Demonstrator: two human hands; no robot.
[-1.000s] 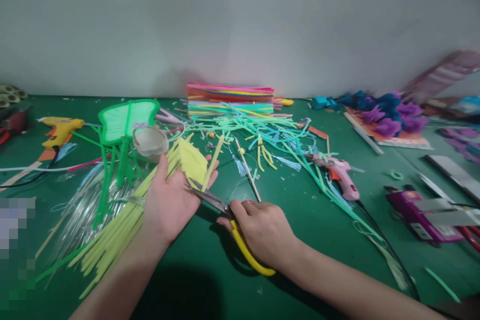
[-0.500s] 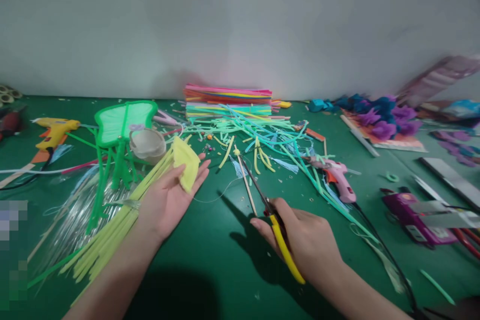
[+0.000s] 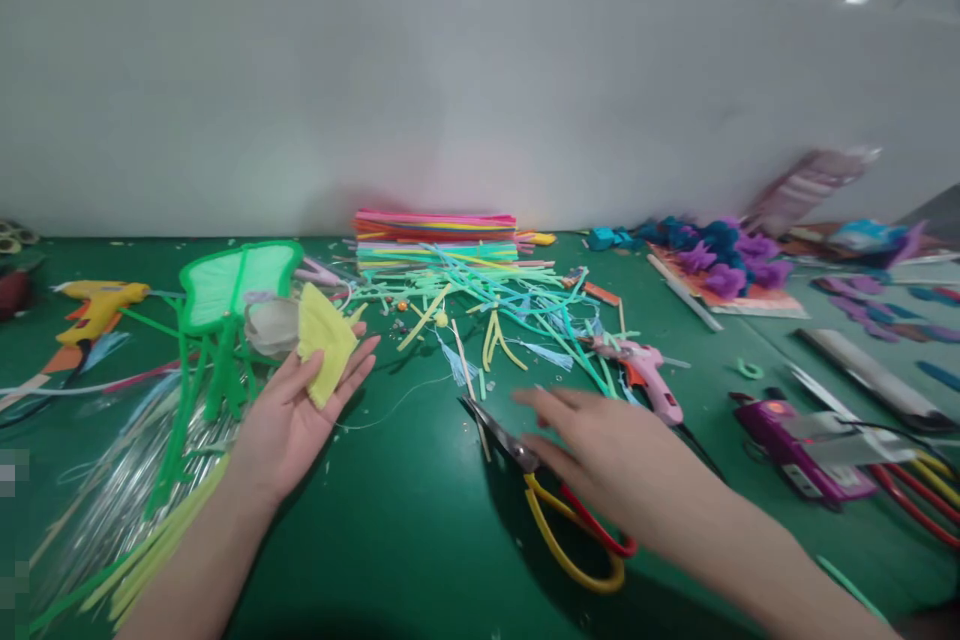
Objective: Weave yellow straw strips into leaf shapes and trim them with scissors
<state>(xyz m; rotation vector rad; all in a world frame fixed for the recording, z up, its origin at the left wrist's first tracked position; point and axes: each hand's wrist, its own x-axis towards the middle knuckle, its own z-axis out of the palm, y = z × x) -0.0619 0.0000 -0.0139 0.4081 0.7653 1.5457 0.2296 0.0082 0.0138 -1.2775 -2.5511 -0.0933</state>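
My left hand (image 3: 281,440), palm up, holds a small yellow fan-shaped fuzzy piece (image 3: 327,345) between thumb and fingers. A bundle of yellow pipe cleaners (image 3: 169,550) lies beneath that forearm. On the green table rest scissors (image 3: 553,542) with one yellow and one red handle, blades pointing away to the left. Above them hovers my right hand (image 3: 600,445), its fingers stretched out and nothing in them. A thin stick with a yellow ball (image 3: 441,319) near its far end lies just beyond the scissors.
A green winged piece (image 3: 240,290) and a yellow glue gun (image 3: 97,305) are at the left. Stacked coloured pipe cleaners (image 3: 435,228) and green scraps lie against the wall. To the right are a pink glue gun (image 3: 645,375), purple flowers (image 3: 724,270) and a purple device (image 3: 802,450).
My right hand has let go of the scissors, which now lie on the table, and its fingers have straightened. My left hand still holds the yellow piece. The view has tilted up.
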